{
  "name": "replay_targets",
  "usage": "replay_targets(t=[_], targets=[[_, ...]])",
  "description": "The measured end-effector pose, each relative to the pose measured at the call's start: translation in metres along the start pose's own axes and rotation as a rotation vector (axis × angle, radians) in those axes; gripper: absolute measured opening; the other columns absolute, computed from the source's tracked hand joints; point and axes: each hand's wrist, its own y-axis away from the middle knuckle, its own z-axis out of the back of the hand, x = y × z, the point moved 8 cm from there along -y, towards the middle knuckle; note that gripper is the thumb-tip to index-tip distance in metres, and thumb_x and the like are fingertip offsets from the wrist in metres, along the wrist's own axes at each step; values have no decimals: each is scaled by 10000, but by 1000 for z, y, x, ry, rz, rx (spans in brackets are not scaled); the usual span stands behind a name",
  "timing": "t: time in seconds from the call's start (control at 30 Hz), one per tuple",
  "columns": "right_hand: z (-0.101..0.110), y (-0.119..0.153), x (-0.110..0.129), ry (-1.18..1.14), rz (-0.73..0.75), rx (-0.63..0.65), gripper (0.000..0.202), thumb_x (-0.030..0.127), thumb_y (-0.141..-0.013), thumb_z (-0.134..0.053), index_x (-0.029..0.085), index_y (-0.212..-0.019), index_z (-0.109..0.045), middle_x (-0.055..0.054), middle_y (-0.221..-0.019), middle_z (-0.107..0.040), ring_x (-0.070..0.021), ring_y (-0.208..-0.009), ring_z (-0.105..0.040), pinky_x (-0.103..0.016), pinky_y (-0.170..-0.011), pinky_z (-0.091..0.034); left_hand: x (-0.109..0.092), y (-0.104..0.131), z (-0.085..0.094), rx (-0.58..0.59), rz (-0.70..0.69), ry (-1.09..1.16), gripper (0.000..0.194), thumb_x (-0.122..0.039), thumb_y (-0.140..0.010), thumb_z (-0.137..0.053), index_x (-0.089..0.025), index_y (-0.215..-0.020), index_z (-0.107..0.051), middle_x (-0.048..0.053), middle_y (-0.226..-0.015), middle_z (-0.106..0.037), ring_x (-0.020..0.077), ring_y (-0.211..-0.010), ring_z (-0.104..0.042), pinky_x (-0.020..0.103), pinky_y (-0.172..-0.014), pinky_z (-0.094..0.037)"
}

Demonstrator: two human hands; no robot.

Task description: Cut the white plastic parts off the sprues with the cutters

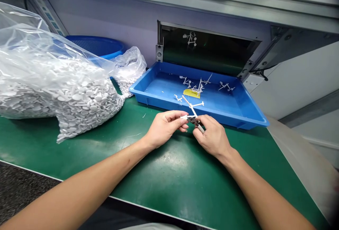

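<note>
Between my two hands is a white branched plastic sprue (pixel 194 109), just in front of the blue tray. My left hand (pixel 167 125) pinches one end of it between thumb and fingers. Wrapped round the handles of a small pair of side cutters (pixel 200 127), my right hand (pixel 212 134) is closed. The cutters' dark jaws meet the sprue close to my left fingertips; whether they are closed on it I cannot tell. In the blue tray (pixel 148 97) lie several more white sprues (pixel 198 88) and a yellow piece (pixel 191 93).
Clear bags of small white plastic parts (pixel 87 102) stand on the green table (pixel 169 180) at the left, with a blue basket (pixel 97 44) behind. Beyond the tray, a wall opening (pixel 212 48) shows another sprue on a dark green surface. A metal shelf edge (pixel 169 4) runs overhead.
</note>
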Motion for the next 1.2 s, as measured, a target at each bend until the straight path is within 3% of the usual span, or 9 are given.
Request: replay_targets(t=[0.4, 0.6, 0.87, 0.93, 1.1, 1.13, 1.2], targets=[[-3, -1, 1, 155, 86, 24, 151, 185, -788, -530, 190, -933, -570, -53, -866, -608, -218, -801, -519, -330, -762, -391, 1, 1, -2, 35, 18, -56, 311, -285, -782, -746, -116, -1041, -713, 37, -768, -716, 121, -644, -662, 258, -675, -575], [-10, 0, -2, 187, 97, 45, 41, 162, -801, -524, 189, -808, -555, -36, -757, -587, -187, -736, -514, -287, -710, -377, -4, 1, -3, 57, 2, -148, 321, -281, -802, -721, -97, -1065, -701, 35, -753, -709, 115, -637, -654, 238, -645, -566], [-6, 0, -9, -116, 134, 113, 79, 162, -822, -533, 196, -789, -596, -4, -757, -608, -144, -696, -549, -247, -687, -413, -6, 1, -4, 90, -25, -210, 284, -274, -825, -699, -109, -1056, -704, 36, -764, -716, 115, -651, -661, 231, -665, -567], [7, 1, -13, -221, 150, 44, 80, 186, -840, -541, 194, -799, -609, 1, -737, -596, -136, -664, -538, -247, -668, -419, -5, 1, -6, 109, -26, -188, 283, -276, -823, -703, -108, -1051, -705, 39, -783, -717, 112, -656, -663, 227, -667, -568], [43, 4, -30, -369, 8, -324, 133, 265, -914, -504, 198, -922, -619, -7, -772, -594, -139, -659, -557, -266, -657, -459, 2, -2, -8, 124, -12, -140, 297, -279, -824, -706, -100, -1061, -695, 51, -805, -718, 104, -652, -658, 215, -655, -567], [42, 4, -27, -359, 22, -327, 146, 268, -916, -505, 200, -967, -623, -25, -847, -618, -155, -739, -591, -281, -713, -482, 3, -2, -9, 121, -12, -140, 300, -279, -824, -706, -95, -1061, -693, 53, -803, -717, 104, -648, -656, 214, -648, -566], [30, 2, -13, -307, 102, -211, 202, 277, -914, -519, 211, -1070, -628, -67, -1070, -627, -197, -966, -614, -324, -866, -495, -2, 2, -10, 99, -26, -145, 311, -283, -826, -702, -90, -1070, -687, 54, -777, -708, 109, -634, -651, 215, -627, -565]])
